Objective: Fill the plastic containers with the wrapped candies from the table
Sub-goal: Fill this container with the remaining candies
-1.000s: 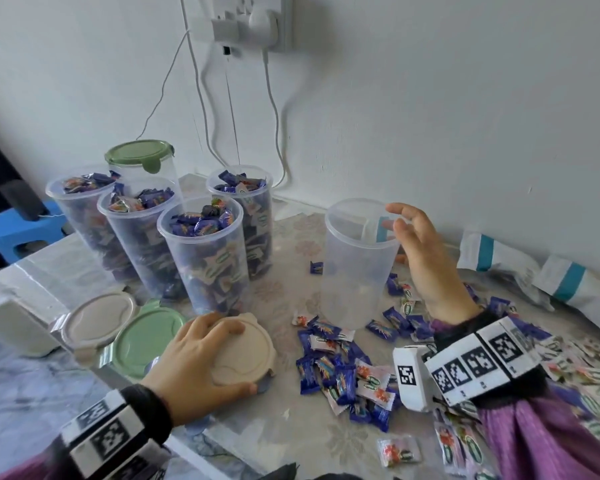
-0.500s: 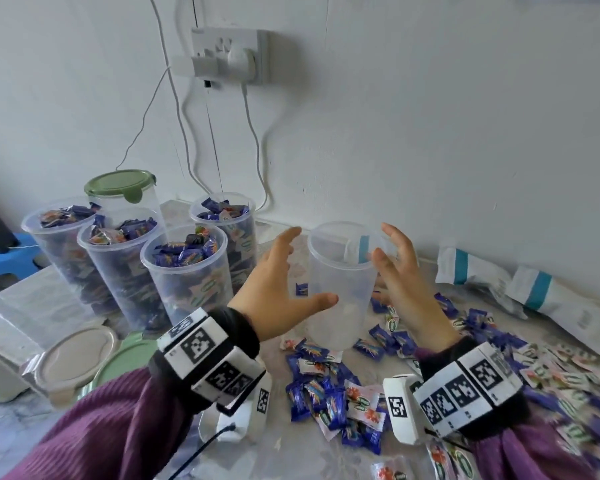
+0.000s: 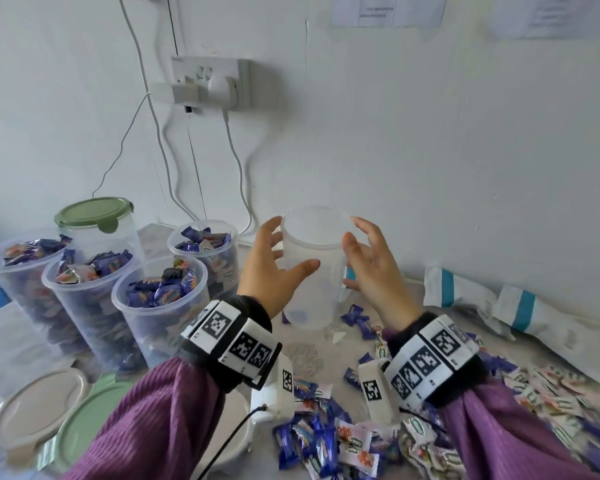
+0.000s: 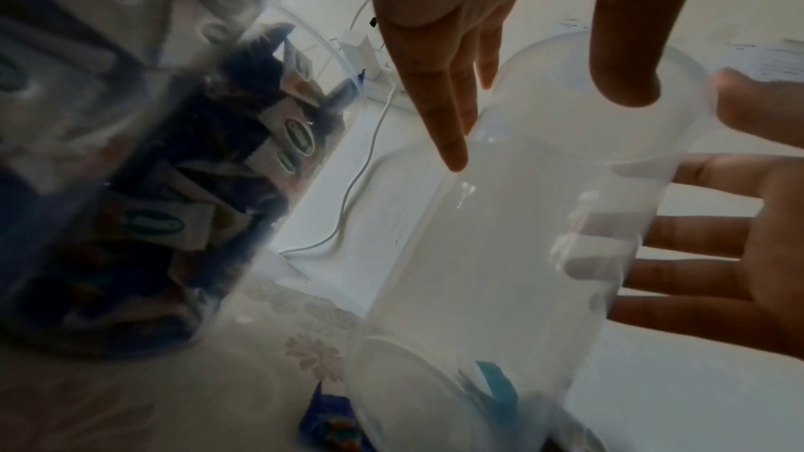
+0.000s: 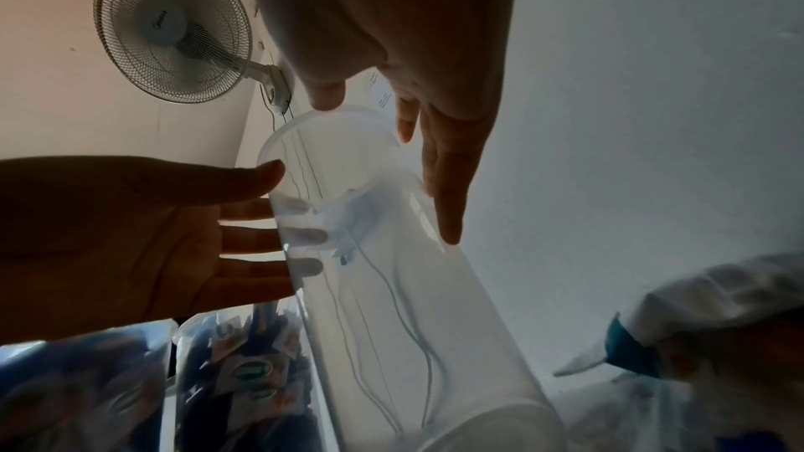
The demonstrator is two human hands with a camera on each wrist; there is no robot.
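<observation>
Between both spread hands [image 3: 321, 271] stands the empty container [image 3: 314, 268].

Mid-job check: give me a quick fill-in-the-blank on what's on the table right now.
The container between the hands holds ___ candies.
The closed jar at the back has a ___ lid.
The number of open jars already holding candies is ___.
The left hand and right hand are on ___ sides of the container.

Missing: no; green; four; opposite

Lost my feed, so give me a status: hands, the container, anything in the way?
Left hand and right hand open, fingers straight, flanking the empty container. Container upright, no candies in it. Filled containers close on the left; loose candies near its base.
</observation>
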